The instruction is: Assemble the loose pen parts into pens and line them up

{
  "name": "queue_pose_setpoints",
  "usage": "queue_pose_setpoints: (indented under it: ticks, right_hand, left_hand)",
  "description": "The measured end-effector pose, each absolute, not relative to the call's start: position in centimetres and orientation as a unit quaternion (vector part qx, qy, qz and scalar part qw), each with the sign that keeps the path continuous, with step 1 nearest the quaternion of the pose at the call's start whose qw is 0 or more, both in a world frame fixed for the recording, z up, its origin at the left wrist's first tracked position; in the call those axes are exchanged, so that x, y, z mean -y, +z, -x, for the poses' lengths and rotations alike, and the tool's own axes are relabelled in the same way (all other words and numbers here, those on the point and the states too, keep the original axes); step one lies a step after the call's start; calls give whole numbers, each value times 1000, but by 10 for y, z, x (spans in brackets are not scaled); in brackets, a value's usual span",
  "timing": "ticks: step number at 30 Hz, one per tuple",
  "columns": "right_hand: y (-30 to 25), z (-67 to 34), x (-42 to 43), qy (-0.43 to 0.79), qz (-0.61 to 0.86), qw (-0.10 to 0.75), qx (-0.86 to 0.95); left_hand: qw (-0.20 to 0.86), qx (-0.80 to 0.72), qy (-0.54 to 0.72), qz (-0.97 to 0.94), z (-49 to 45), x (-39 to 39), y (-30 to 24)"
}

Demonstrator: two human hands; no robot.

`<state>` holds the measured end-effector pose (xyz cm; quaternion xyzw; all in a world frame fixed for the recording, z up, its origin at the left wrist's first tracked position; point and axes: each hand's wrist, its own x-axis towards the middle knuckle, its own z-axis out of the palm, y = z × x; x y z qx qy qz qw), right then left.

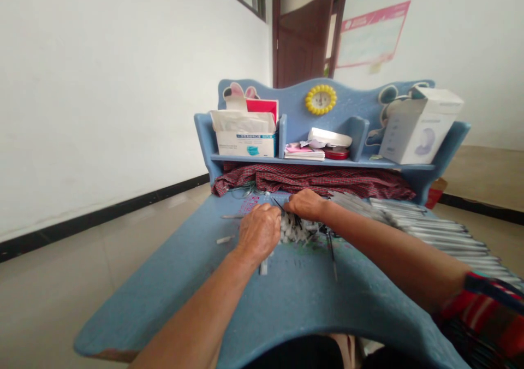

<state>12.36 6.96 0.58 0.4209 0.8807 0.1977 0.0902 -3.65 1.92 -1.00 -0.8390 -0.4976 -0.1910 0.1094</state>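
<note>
Presumably light, stiffish and slick — pieces (298, 231), pale, small, heaped on the desk (196, 265) just beside the left hand (261, 230), best pinched singly by an end; both it and the right hand (306, 204) curled narrow near a dark strip (278, 204) — what either holds, cannot tell.
</note>
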Motion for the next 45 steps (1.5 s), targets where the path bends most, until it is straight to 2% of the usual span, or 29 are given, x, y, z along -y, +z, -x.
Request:
queue_pose_setpoints:
  ticks: [8,10,13,17,22,24,28,30,36,38,40,42,45]
  right_hand:
    - [14,-150,-60,216,-427,78,-874]
    - [19,-157,-49,222,-445,61,-865]
    - [22,-160,-28,219,-460,40,-859]
    - [20,-152,-4,137,-494,-42,-858]
    - [25,-155,18,28,-499,-133,-856]
    - [27,-163,29,34,-502,-114,-856]
    - [17,-178,55,116,-440,60,-889]
    - [8,-181,63,150,-392,113,-900]
    - [-6,-187,58,197,-285,131,-929]
    - [-2,-192,56,200,-276,97,-935]
    - [7,-196,59,190,-311,9,-931]
    - [18,-198,66,145,-373,-145,-905]
    - [40,-191,82,-16,-446,-397,-802]
  left_hand:
    - [83,484,-226,841,35,-19,-10]
    - [39,467,-270,841,34,-20,-12]
    - [-81,425,-349,832,29,-21,-14]
    - [-205,349,-415,815,22,-15,-10]
    - [-247,325,-458,790,22,-7,1]
    - [-271,341,-467,770,23,-5,4]
    - [-293,344,-452,769,23,0,5]
    - [-274,335,-433,791,21,2,4]
    - [-204,312,-395,840,17,8,-2]
    - [-201,304,-396,843,16,10,-2]
    - [-206,293,-395,846,16,11,-3]
    - [-207,279,-390,853,15,12,-4]
    - [-209,258,-390,858,13,12,-5]
